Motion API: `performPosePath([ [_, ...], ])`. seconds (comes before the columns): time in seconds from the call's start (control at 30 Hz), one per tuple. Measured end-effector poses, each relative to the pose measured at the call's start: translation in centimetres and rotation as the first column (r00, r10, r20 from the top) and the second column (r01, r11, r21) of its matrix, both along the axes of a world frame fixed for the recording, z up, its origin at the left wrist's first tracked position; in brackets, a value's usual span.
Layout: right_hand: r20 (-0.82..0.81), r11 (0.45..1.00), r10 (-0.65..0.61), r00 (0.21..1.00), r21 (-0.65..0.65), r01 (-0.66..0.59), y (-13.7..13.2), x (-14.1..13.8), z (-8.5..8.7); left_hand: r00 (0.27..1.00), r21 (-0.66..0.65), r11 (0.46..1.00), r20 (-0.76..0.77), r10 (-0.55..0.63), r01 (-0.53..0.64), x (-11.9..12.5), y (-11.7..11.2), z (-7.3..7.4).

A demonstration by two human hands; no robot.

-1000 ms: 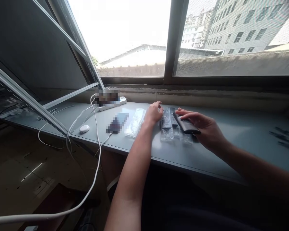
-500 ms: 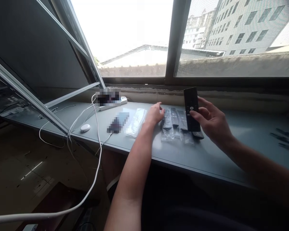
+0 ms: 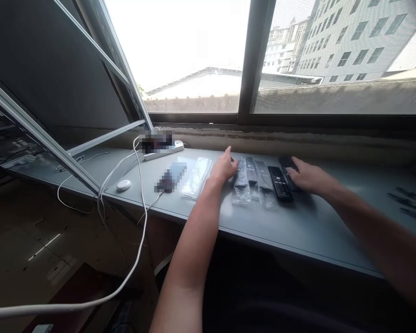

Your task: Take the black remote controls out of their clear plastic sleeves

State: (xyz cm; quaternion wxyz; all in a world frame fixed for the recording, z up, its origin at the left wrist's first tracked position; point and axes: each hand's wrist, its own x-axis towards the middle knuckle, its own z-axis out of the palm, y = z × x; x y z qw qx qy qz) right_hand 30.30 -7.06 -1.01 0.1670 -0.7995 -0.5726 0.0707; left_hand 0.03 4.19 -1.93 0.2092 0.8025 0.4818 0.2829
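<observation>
Grey table (image 3: 253, 222) under a bright window (image 3: 194, 55), buildings outside. Right hand (image 3: 307, 176) closed on black remote (image 3: 291, 180), at the table; second remote (image 3: 281, 184) just left of it, buttons up. Left hand (image 3: 224, 167) part-open, nothing visible in it, palm side hidden. Bagged remotes (image 3: 252, 178) between the hands, clear bags (image 3: 195, 178) just left of left hand. Further left: white puck (image 3: 124, 185), power strip (image 3: 179, 146), metal frame (image 3: 106, 135). Dark clutter (image 3: 412, 202) well right of right hand, blurred.
</observation>
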Motion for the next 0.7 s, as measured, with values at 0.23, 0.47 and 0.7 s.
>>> performPosePath([
  [0.23, 0.109, 0.977, 0.082, 0.991, -0.207, -0.058, 0.7, 0.9, -1.7, 0.999, -0.012, 1.0, -0.028, 0.016, -0.016, 0.1, 0.1, -0.4],
  [0.47, 0.085, 0.951, 0.095, 0.992, -0.301, -0.066, 0.0, 0.9, -1.2, 0.996, -0.01, 1.0, -0.082, 0.022, -0.023, 0.4, 0.3, -0.8],
  [0.7, 0.16, 0.995, -0.005, 0.987, -0.1, 0.021, -0.9, 0.8, 0.1, 0.994, -0.016, 0.998, -0.097, 0.053, -0.055, 0.8, 0.0, -0.9],
])
